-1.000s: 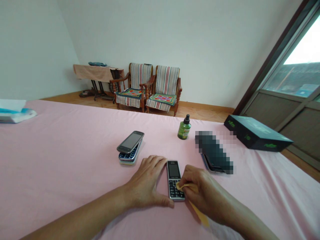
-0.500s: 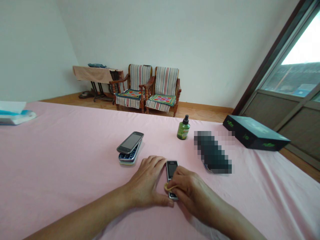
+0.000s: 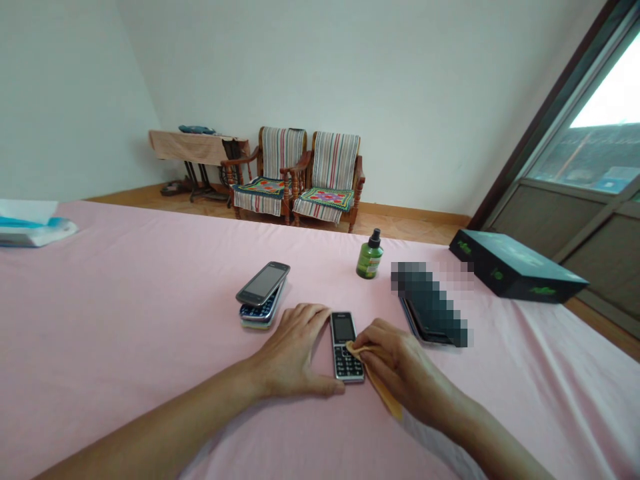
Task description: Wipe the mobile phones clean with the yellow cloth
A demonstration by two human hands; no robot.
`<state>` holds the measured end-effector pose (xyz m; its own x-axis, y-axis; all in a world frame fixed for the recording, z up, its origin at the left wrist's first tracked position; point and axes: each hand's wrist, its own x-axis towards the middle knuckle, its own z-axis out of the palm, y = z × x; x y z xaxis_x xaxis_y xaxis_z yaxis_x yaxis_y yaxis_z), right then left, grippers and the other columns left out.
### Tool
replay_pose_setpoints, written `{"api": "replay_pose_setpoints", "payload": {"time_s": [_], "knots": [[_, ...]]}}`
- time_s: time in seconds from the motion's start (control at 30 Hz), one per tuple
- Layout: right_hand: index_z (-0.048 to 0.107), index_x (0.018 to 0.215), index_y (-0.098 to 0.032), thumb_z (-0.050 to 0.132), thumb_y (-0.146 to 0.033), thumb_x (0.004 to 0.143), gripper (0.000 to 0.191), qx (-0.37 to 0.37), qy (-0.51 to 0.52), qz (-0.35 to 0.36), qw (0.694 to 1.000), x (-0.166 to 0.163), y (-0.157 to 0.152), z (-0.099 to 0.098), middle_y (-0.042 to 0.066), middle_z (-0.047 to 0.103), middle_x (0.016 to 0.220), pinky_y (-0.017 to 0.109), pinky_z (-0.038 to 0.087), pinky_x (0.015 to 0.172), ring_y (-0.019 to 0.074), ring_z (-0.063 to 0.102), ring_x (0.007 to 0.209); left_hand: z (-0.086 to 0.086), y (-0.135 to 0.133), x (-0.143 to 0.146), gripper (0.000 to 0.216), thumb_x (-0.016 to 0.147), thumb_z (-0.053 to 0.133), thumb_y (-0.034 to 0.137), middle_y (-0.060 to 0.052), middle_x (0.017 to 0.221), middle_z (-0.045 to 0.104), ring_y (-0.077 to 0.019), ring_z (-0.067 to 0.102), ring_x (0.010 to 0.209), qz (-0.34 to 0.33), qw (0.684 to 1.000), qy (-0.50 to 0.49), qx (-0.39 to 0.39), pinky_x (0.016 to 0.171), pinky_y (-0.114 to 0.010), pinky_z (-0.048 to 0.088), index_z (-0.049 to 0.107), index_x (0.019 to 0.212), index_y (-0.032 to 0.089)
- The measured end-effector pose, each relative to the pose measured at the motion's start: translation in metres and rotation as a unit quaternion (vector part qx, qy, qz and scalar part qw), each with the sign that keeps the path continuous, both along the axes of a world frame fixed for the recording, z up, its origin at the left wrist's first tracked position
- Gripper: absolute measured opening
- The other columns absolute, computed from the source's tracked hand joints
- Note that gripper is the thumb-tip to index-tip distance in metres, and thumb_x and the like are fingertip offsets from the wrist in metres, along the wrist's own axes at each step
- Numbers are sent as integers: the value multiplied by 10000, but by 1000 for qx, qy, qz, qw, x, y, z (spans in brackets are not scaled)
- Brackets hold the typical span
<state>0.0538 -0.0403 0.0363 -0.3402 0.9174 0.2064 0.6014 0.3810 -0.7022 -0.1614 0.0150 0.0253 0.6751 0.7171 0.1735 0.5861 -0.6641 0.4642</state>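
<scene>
Left hand (image 3: 293, 353) lay flat, open, bracing the keypad phone (image 3: 346, 346); right hand (image 3: 395, 363) pinched a yellow cloth (image 3: 373, 373) on its keys; light, even strokes advised.

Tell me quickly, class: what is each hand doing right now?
Left hand: open, flat on the pink cloth, steadying the keypad phone.
Right hand: closed on a yellow cloth, pressed on the phone's keypad.

Person, own body as seen from the head camera. Left hand (image 3: 293, 357): bare, no ring, watch or glove visible. Left forearm: bare along its whole visible length, no sleeve. Right hand (image 3: 395, 370): bare, no ring or glove visible. Right forearm: bare, no sleeve or wristband. Fingernails short, unpainted.
</scene>
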Motion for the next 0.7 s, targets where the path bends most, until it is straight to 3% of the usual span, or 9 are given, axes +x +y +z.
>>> {"api": "replay_pose_setpoints", "payload": {"time_s": [0.17, 0.53, 0.7], "knots": [[669, 823, -157, 518, 6, 803, 223, -22, 2, 4, 1000, -1, -1, -3, 28, 593, 833, 242, 419, 692, 137, 584, 780, -1, 0, 0, 976, 520, 841, 538, -128, 1323, 489, -350, 442, 1197, 2, 1000, 4, 10, 1008, -465, 357, 425, 1331, 187], [645, 721, -169, 505, 51, 668, 266, -101, -22, 76, 992, 4, -13, 16, -10, 620, 786, 192, 396, 615, 101, 581, 701, 1, 0, 0, 1005, 515, 839, 558, -143, 1335, 483, -352, 433, 1209, 11, 1000, 14, 1, 1019, -470, 348, 421, 1343, 170], [644, 796, -162, 513, 33, 744, 241, -26, -15, 16, 999, 2, -7, 16, 11, 617, 808, 226, 415, 679, 127, 587, 761, 1, 0, 1, 1000, 519, 839, 553, -143, 1337, 480, -352, 429, 1213, 9, 1000, 18, -1, 1023, -474, 344, 420, 1344, 174]]}}
